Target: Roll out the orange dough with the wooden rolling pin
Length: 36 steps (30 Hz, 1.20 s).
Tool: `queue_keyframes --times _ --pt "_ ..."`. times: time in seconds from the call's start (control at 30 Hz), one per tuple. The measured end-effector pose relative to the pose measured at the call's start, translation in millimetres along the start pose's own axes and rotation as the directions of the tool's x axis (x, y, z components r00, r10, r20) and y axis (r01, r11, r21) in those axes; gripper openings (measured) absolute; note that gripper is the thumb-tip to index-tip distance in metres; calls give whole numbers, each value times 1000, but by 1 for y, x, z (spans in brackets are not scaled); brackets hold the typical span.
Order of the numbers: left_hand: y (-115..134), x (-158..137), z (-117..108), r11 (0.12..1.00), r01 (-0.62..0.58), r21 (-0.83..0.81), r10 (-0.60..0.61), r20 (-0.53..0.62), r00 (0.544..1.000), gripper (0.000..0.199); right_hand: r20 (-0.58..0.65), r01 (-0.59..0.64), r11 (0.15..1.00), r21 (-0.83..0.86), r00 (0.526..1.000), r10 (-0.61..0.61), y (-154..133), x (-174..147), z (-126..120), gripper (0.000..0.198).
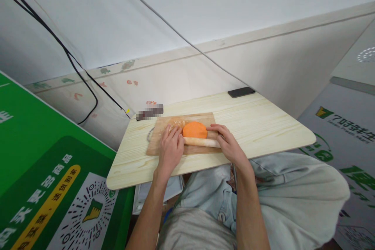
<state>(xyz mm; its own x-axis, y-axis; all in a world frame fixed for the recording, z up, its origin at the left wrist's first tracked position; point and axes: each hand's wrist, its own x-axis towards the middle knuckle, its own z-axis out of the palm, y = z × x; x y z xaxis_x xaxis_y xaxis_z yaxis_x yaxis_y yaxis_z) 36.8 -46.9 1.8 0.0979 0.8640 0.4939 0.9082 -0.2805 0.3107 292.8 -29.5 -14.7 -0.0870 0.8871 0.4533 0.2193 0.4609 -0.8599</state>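
A flattened orange piece of dough (195, 129) lies on a wooden cutting board (202, 118). Along its near edge runs a pale wooden rolling pin (201, 141), held level from side to side. My left hand (171, 144) covers the pin's left end, fingers together and pointing forward over the board. At the other end, my right hand (230, 142) is curled over the pin, with its forefinger reaching toward the dough's right edge. Both palms hide the pin's tips. Light smears mark the board behind the dough.
The board rests on a light wood-grain table (272, 125). A black phone (241, 92) lies at the back right, and a blurred dark item (150, 112) at the back left. A green printed panel (58, 144) stands left; a white wall (187, 74) is behind.
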Motion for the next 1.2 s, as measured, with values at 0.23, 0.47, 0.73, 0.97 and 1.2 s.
queue_keyframes --times 0.23,0.47,0.73,0.97,1.2 --pt "0 -10 -1 1000 17 -2 -17 -2 1000 49 28 -12 1000 0 1000 12 -2 -3 -3 37" --pt "0 -16 -2 1000 26 -8 -26 2 1000 49 18 -9 1000 7 1000 8 -2 -3 -3 37" --pt "1 -5 1 998 25 55 -26 25 999 50 -244 -51 999 -9 969 47 2 4 11 30" --pt "1 10 3 993 3 119 -13 80 997 52 -349 -103 994 26 931 106 3 6 15 33" --pt "1 29 3 981 1 192 -29 142 989 46 -361 -120 991 55 923 132 2 6 14 40"
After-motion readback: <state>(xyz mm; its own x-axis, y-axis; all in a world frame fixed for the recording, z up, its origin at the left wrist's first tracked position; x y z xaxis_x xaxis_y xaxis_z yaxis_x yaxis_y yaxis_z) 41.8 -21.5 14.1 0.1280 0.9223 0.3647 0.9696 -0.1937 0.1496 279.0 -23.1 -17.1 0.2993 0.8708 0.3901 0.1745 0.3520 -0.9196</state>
